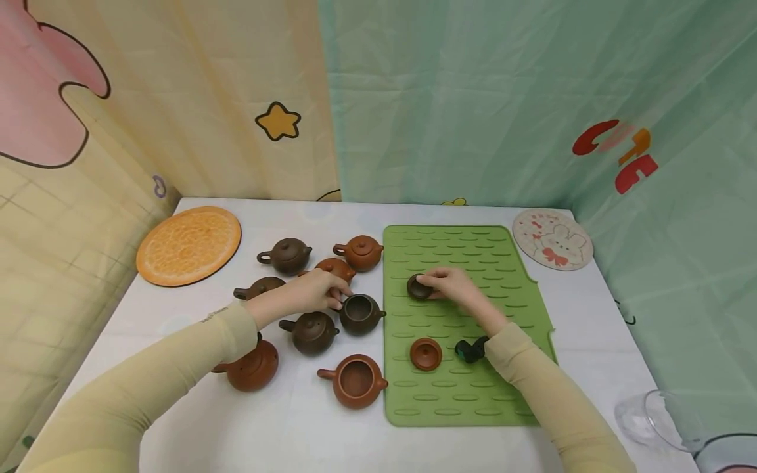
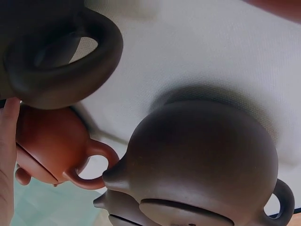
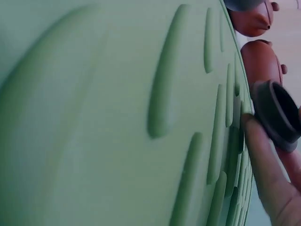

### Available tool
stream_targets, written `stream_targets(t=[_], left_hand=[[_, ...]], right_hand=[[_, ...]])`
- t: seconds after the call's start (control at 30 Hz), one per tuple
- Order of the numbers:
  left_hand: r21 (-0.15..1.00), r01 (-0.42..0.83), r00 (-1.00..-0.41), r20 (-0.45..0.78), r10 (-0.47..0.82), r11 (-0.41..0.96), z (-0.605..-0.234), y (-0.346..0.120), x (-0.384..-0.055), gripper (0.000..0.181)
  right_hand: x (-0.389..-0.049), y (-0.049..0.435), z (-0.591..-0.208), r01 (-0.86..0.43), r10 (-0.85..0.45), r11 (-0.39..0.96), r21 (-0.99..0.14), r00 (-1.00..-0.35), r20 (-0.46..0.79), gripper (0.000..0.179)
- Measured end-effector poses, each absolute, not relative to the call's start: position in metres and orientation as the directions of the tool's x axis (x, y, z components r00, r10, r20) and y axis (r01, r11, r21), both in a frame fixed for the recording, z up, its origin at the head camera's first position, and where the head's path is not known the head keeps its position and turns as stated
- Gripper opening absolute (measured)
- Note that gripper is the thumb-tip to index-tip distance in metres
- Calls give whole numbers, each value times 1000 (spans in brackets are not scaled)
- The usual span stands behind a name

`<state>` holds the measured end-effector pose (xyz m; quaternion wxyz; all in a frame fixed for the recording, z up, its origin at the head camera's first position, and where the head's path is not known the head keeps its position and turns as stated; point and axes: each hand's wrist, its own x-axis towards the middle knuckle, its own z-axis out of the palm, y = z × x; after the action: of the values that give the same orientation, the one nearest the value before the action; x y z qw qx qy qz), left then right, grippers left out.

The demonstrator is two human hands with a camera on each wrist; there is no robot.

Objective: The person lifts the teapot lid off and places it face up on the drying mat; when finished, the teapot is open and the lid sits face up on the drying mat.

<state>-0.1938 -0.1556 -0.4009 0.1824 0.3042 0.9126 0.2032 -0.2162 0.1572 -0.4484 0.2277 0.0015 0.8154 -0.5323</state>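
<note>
My left hand (image 1: 319,290) reaches over the teapots, with its fingertips at the handle side of a lidless dark brown teapot (image 1: 359,315). In the left wrist view, that teapot's dark handle (image 2: 106,61) looms at the upper left, one finger (image 2: 8,141) beside it. Over the green mat (image 1: 461,401), my right hand (image 1: 454,286) pinches a small dark teapot lid (image 1: 418,288) at its edge, hollow underside up. A red-brown lid (image 1: 426,354) lies upturned on the mat. Left of it stands a lidless red-brown teapot (image 1: 357,382).
Several lidded teapots crowd around my left forearm, including a dark one (image 1: 312,334) and a red-brown one (image 1: 253,368). A small black object (image 1: 470,351) shows by my right sleeve. An orange-slice mat (image 1: 190,246), a rabbit coaster (image 1: 552,240) and a clear cup (image 1: 641,419) stand farther out.
</note>
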Motion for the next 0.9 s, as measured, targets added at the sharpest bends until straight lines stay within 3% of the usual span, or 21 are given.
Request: stream_targets(t=[0.9], left_hand=[[478, 464, -750, -237, 618, 746, -401, -156, -194, 25]], right_hand=[[-208, 155, -444, 137, -257, 558, -818, -909, -328, 43]])
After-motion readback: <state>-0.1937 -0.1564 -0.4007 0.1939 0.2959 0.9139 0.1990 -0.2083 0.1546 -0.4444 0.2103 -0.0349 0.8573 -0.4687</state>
